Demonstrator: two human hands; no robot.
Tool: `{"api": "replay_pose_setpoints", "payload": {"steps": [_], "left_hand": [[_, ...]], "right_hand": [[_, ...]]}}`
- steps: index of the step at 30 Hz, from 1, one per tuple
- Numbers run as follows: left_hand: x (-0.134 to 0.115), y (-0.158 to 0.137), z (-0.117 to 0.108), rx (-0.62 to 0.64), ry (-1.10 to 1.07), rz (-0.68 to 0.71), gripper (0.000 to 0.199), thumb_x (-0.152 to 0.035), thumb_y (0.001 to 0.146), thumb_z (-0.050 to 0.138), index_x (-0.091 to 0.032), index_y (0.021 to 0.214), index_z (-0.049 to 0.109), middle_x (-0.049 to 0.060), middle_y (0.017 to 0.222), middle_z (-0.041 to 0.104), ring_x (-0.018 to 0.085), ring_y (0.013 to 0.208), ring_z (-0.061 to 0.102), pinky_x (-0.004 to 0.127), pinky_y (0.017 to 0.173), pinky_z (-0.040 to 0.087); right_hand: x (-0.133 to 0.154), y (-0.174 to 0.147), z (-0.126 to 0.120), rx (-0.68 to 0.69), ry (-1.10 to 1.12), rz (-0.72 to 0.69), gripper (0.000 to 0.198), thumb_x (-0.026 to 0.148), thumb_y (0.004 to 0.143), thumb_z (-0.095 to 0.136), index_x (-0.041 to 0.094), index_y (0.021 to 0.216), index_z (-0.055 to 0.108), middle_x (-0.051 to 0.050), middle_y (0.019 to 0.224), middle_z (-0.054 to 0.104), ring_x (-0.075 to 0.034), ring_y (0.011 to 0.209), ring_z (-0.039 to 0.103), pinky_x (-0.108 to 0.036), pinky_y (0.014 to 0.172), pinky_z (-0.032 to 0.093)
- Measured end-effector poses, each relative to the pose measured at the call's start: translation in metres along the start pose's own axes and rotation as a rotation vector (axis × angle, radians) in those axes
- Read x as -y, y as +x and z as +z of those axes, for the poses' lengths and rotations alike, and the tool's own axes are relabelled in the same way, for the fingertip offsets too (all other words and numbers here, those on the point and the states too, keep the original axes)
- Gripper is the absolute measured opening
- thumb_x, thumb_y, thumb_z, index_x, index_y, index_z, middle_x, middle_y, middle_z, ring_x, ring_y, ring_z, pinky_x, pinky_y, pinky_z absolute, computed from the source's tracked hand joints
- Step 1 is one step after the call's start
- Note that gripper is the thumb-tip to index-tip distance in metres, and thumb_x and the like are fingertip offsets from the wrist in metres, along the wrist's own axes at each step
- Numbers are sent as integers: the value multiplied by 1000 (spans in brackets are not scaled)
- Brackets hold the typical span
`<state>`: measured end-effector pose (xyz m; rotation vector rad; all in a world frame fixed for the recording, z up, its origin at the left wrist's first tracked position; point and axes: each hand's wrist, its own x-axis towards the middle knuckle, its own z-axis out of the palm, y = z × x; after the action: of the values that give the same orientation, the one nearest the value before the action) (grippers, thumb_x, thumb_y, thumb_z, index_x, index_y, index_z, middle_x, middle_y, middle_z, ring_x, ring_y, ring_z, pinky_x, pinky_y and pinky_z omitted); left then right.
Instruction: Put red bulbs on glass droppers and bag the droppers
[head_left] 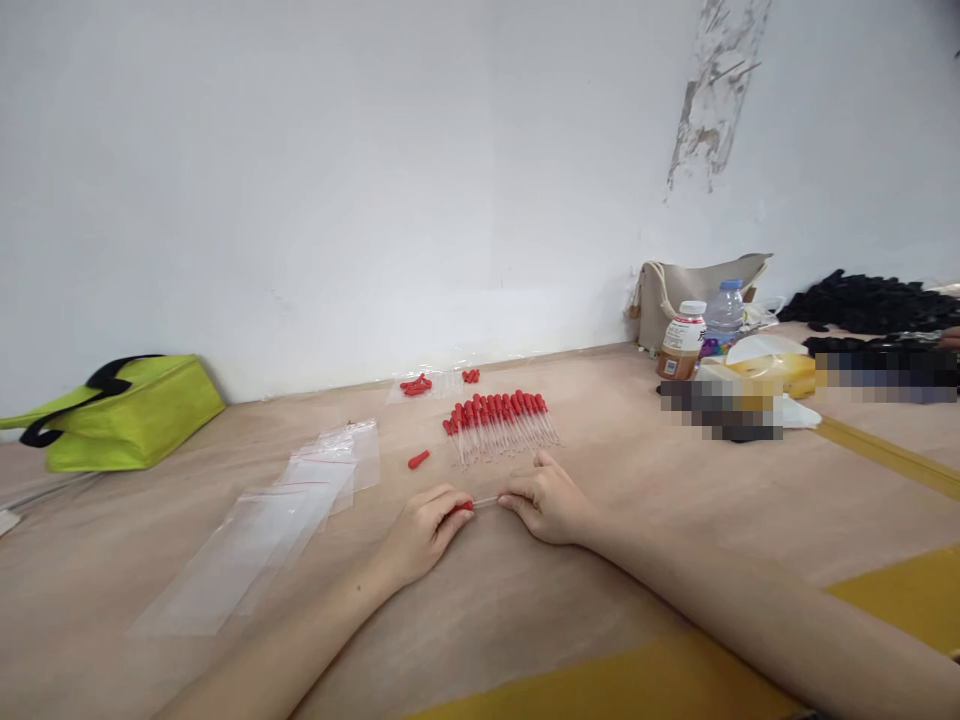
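Note:
My left hand (435,528) pinches a red rubber bulb (465,506) near the front middle of the table. From the bulb a thin clear dropper tube (486,501) runs to the right, its far end between the fingers of my right hand (546,500). Just beyond my hands lies a row of red-capped droppers (501,420), bulbs toward the wall and clear tubes toward me. One loose red bulb (418,459) rests left of that row. Behind it, several more red bulbs (416,385) lie on clear plastic by the wall.
Overlapping clear zip bags (262,530) spread over the left of the table. A lime-green bag (139,412) with black straps stands farther left. To the right are a drink bottle (681,342), a clear water bottle (724,315), a beige bag (701,275) and a black heap (874,302).

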<state>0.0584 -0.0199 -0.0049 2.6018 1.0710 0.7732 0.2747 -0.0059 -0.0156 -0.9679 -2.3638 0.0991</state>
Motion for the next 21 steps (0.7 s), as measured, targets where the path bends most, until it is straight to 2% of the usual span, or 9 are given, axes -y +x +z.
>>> {"api": "replay_pose_setpoints", "payload": {"steps": [5, 12, 21], "left_hand": [[1, 1, 2, 15, 45, 44, 19, -25, 89, 40, -17, 88, 58, 2, 76, 56, 13, 66, 52, 24, 63, 41], [0, 1, 1, 15, 27, 71, 19, -25, 88, 39, -17, 84, 56, 2, 75, 55, 13, 66, 50, 24, 61, 39], [4, 2, -1, 19, 64, 133, 21, -26, 90, 38, -16, 83, 56, 3, 74, 54, 14, 69, 51, 24, 63, 40]], "right_hand": [[2, 0, 3, -14, -79, -23, 18, 20, 81, 45, 18, 73, 61, -1, 68, 64, -9, 58, 46, -29, 67, 19], [10, 2, 4, 19, -46, -1, 19, 18, 81, 44, 16, 64, 55, 0, 65, 64, -10, 58, 48, -28, 67, 19], [12, 5, 9, -12, -29, -26, 18, 18, 80, 45, 17, 63, 52, 1, 64, 63, -9, 58, 48, -27, 66, 20]]}}
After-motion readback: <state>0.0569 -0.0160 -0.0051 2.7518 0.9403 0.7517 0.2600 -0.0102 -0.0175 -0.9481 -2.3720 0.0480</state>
